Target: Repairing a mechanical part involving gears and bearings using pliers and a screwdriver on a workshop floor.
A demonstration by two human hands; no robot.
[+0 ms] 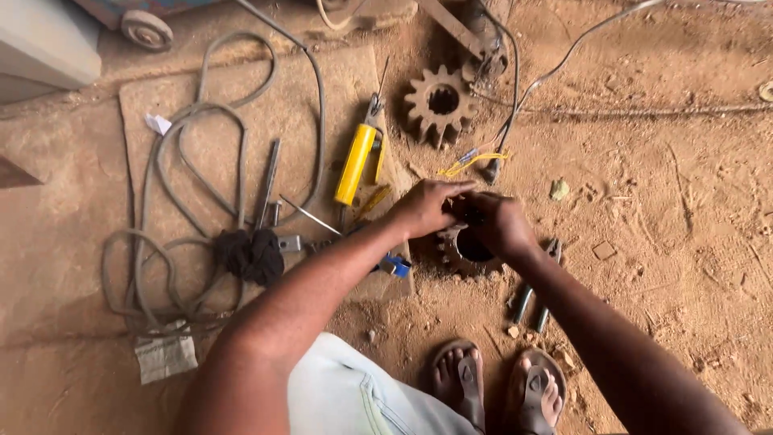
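My left hand (425, 208) and my right hand (501, 225) meet over a toothed metal gear (460, 256) that lies on the sandy ground. Together the fingers pinch a small dark part (473, 214) just above the gear's central hole. What kind of part it is cannot be made out. The gear's far rim is hidden under both hands.
A second, rusty gear (440, 102) lies farther off. A yellow-handled tool (357, 161), metal rods (266, 184), a dark rag (250, 254) and a coiled grey cable (169, 242) rest on a board at left. Pliers (535, 296) lie by my sandalled feet (501, 385).
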